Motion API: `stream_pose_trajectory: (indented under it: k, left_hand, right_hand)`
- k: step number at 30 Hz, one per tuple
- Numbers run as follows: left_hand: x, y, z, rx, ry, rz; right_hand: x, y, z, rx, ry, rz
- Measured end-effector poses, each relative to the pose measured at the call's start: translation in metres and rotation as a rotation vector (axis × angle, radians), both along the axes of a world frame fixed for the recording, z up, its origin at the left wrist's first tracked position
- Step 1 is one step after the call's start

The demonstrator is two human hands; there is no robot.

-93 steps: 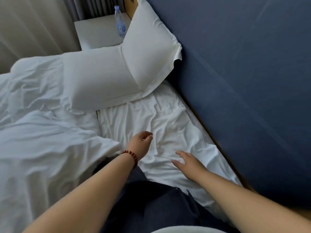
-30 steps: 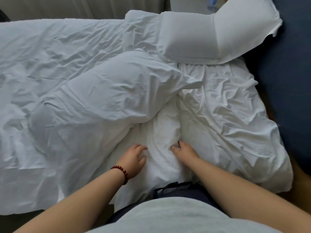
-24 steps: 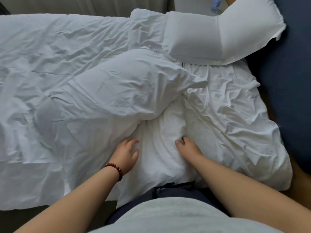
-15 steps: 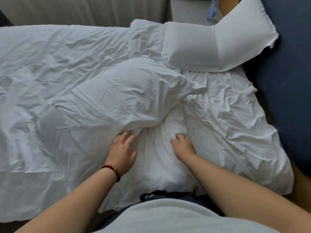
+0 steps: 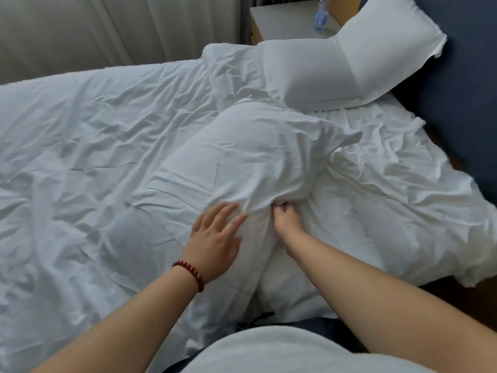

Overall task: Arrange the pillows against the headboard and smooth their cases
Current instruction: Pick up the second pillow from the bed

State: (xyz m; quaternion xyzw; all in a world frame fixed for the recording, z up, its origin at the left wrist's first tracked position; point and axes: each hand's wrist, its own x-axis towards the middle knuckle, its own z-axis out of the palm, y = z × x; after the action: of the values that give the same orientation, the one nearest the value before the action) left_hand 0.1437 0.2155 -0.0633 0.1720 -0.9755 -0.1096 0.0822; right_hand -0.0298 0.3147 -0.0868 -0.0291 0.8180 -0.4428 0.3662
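Two white pillows sit at the far right corner of the bed. One pillow (image 5: 387,41) leans on the dark blue headboard (image 5: 462,76); the other pillow (image 5: 306,74) lies flat in front of it. A white duvet (image 5: 242,157) bulges in a thick fold at mid-bed; what lies under it is hidden. My left hand (image 5: 215,243), wearing a red bead bracelet, rests flat and open on the duvet. My right hand (image 5: 289,224) has its fingers curled into the edge of that fold.
A crumpled white sheet (image 5: 390,184) is exposed between the duvet fold and the headboard. Beyond the pillows, a water bottle (image 5: 321,17) stands on a white nightstand (image 5: 285,20). Pale curtains (image 5: 107,30) hang along the far side. My body is at the bed's near edge.
Both hands moved forward from the bare sheet onto the duvet fold. The left hand spread flat on it and the right hand's fingers closed into its edge.
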Motion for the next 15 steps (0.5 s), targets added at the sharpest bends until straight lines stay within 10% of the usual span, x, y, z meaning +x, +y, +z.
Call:
stream_pose_trajectory:
  k: [5, 15]
  left_hand:
    - [0.020, -0.088, 0.011, 0.151, -0.259, 0.109]
    - [-0.007, -0.190, -0.013, 0.472, -0.224, 0.368]
  right_hand:
    - [0.026, -0.030, -0.015, -0.244, -0.198, -0.420]
    - [0.088, -0.035, 0.002, -0.183, -0.006, -0.364]
